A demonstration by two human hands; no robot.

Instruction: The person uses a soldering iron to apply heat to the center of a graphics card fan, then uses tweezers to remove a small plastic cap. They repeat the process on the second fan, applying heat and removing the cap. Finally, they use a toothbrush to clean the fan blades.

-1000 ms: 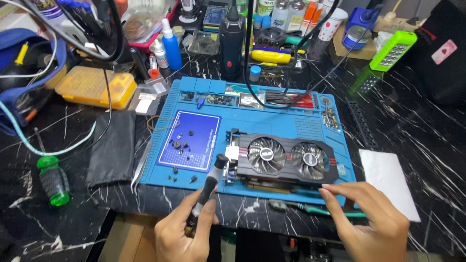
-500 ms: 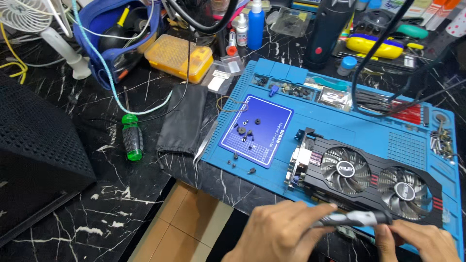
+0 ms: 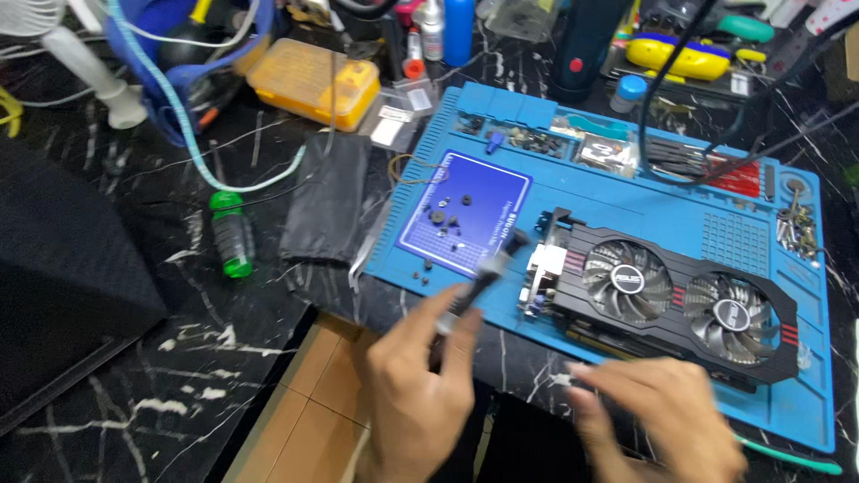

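Left hand (image 3: pixel 416 394): low in the view at the worktop's near edge, fingers closed round the handle of a small black brush (image 3: pixel 483 277). The brush is blurred; its head points up and to the right, over the blue work mat (image 3: pixel 680 201), just beside the bracket end of the graphics card (image 3: pixel 671 295).

Right hand (image 3: pixel 658 425): lower right, blurred, fingers loosely curled and reaching towards the card's near edge. Whether it touches the card or holds anything, cannot tell.

Graphics card: black, two fans, red accents, lying fan side up on the right half of the mat, metal bracket towards the left.

Work mat: blue, with compartments along its far edge holding screws and small parts. A darker blue magnetic pad (image 3: pixel 465 215) lies on its left part, with several small dark screws on it.

Worktop (image 3: pixel 134 215): black marble pattern with white veins. On it, left of the mat: a folded black cloth (image 3: pixel 327 197), a small green-capped bottle (image 3: pixel 231 234) lying down, a yellow plastic case (image 3: pixel 313 82) farther back, a light blue hose (image 3: pixel 192 143) curving across. Far edge: bottles, a yellow tool (image 3: pixel 684 55), black cables. Far left: a large black box (image 3: pixel 63 268).
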